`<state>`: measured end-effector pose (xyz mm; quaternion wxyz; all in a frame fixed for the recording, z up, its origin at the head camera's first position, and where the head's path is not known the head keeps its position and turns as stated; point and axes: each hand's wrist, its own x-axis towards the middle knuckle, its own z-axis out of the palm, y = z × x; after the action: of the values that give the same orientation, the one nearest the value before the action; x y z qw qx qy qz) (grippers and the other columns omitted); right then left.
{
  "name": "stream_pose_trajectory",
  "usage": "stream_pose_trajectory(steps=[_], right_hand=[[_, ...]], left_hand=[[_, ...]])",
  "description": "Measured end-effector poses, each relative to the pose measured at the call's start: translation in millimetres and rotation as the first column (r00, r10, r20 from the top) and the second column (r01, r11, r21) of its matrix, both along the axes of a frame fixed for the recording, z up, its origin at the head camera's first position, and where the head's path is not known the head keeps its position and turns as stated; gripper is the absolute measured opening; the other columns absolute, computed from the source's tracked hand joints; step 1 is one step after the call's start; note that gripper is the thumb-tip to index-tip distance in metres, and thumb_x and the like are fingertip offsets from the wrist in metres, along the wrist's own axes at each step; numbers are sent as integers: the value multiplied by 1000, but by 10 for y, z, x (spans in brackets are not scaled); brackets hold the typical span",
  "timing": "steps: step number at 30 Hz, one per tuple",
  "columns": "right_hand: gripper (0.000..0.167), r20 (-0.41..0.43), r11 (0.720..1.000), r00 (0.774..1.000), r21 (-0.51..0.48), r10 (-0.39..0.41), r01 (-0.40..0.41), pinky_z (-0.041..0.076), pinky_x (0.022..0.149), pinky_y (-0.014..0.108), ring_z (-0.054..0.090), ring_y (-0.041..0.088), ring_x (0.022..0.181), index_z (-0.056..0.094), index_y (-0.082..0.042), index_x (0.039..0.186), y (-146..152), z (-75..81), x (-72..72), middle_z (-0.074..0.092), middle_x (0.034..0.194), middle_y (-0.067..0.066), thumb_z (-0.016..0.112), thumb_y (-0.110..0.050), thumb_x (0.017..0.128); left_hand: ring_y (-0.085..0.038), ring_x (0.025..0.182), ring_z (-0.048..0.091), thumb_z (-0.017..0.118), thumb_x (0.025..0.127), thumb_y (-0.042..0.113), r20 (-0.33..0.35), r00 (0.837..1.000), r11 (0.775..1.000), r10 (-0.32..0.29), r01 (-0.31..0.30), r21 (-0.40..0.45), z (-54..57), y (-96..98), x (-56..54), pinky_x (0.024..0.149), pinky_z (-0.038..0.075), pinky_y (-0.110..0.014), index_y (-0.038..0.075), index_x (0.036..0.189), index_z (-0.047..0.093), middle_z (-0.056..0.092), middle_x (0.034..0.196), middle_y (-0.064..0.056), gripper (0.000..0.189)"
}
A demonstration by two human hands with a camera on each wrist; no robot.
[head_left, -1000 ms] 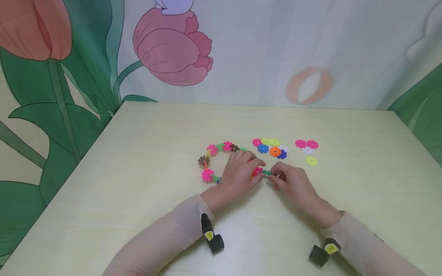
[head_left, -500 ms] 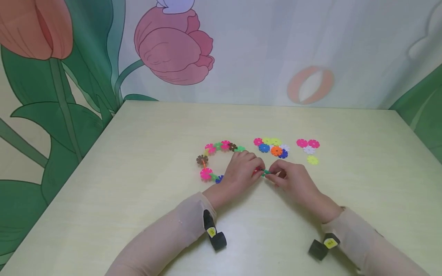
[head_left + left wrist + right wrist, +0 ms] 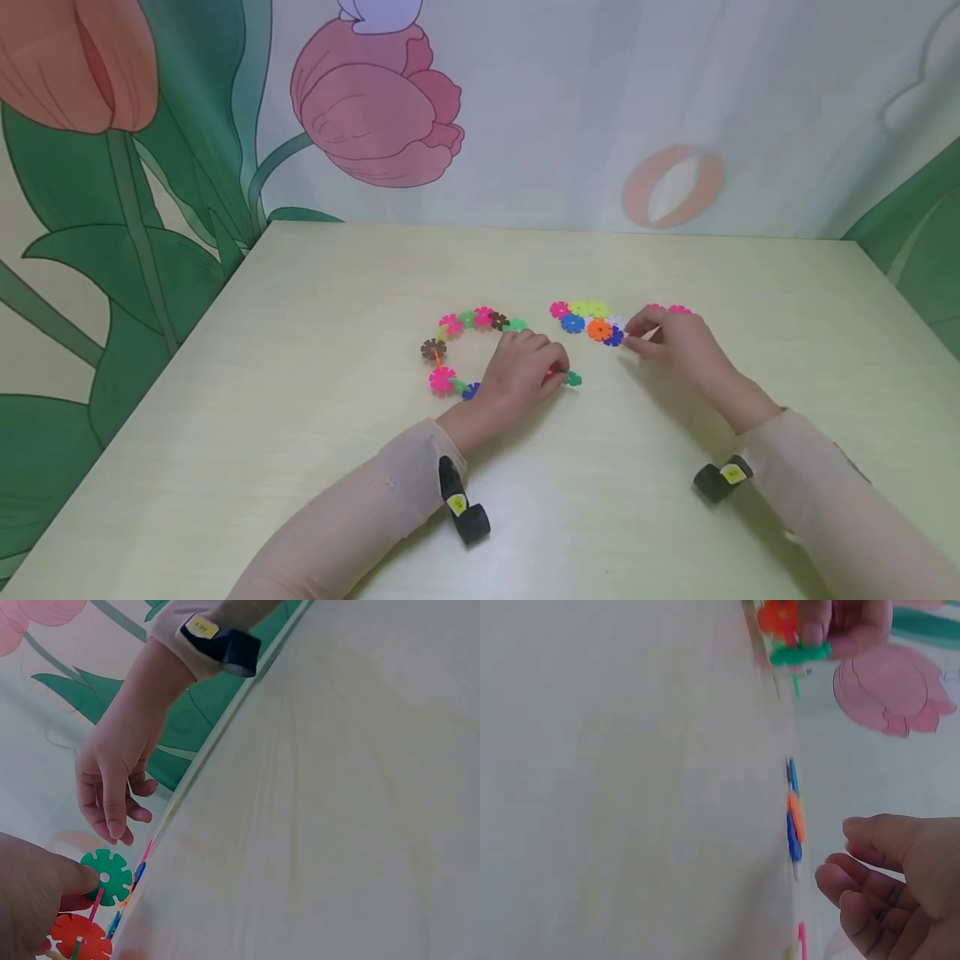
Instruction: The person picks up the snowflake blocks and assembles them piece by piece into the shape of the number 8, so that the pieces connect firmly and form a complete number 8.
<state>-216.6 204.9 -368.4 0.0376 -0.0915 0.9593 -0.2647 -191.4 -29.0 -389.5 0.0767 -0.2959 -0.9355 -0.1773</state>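
A chain of colourful notched interlocking discs [image 3: 442, 381] curves in a loop on the table. My left hand [image 3: 517, 367] covers its near right side and pinches it close to the end. There, a green disc [image 3: 116, 883] sticks out past the thumb, joined through a pink disc to a red one [image 3: 79, 941]. My right hand [image 3: 686, 346] is over the right side, thumb and fingers loosely bent and apart, with nothing between them in the right wrist view. Its fingertips are beside a dark blue disc [image 3: 614, 337] in the loose group.
Several loose discs, among them an orange one [image 3: 598, 331], lie flat behind the hands. Pink discs [image 3: 679, 309] show beyond my right hand, which hides others there. The pale table [image 3: 360, 275] meets a floral backdrop [image 3: 540, 108] at its far edge.
My right hand has let go of the green disc at the chain's end and moved right and away from me to the loose discs. The chain has shifted slightly left; my left hand stays on it.
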Motion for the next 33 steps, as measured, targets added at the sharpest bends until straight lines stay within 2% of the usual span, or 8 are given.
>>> stream_pose_trajectory(steps=[4, 10, 16, 24, 28, 33], right_hand=[[26, 38, 998, 998, 43, -48, 47, 49, 73, 30, 60, 28, 90, 63, -3, 112, 117, 32, -159, 66, 110, 17, 65, -19, 91], [32, 72, 988, 992, 118, -107, 98, 47, 90, 48, 54, 37, 106, 59, 0, 118, 252, 14, -400, 61, 119, 21, 63, -19, 93], [41, 92, 981, 989, 170, -114, 97, 45, 89, 52, 52, 41, 105, 56, 5, 121, 385, -35, -581, 57, 118, 27, 63, -23, 92], [40, 125, 985, 988, 155, -91, 71, 45, 87, 50, 54, 41, 104, 57, 7, 114, 407, -31, -646, 58, 115, 28, 63, -25, 92], [39, 147, 987, 983, 132, -113, 94, 46, 85, 47, 53, 39, 102, 54, 6, 112, 388, -30, -652, 56, 113, 28, 65, -25, 91], [31, 139, 989, 981, 72, -137, 128, 49, 79, 39, 53, 36, 97, 53, 5, 112, 371, -38, -648, 55, 113, 28, 63, -17, 92]], left_hand=[[-13, 95, 56, 68, 90, 27, 10, 1000, 1000, 5, -5, -6, 1, 2, 0, 91, 40, -30, 18, 96, 69, 68, 93, 4, 11], [-13, 94, 55, 68, 90, 27, 21, 1000, 1000, 3, -3, -5, -6, -7, -1, 91, 39, -30, 19, 97, 68, 66, 92, 5, 11], [-12, 94, 55, 68, 90, 26, 12, 1000, 1000, -7, 7, -13, -10, -8, -1, 91, 39, -29, 19, 100, 69, 67, 92, 5, 12], [-13, 94, 55, 67, 90, 26, -8, 1000, 1000, -17, 17, -16, -9, -7, 16, 91, 39, -29, 19, 95, 69, 67, 92, 5, 9], [-13, 94, 54, 68, 90, 27, -13, 1000, 1000, -17, 17, -11, -15, -14, 16, 90, 38, -29, 20, 94, 68, 66, 92, 5, 8], [-12, 93, 54, 68, 90, 27, -12, 1000, 1000, -21, 21, -11, -24, -21, 7, 90, 38, -28, 20, 94, 68, 66, 91, 6, 8]])
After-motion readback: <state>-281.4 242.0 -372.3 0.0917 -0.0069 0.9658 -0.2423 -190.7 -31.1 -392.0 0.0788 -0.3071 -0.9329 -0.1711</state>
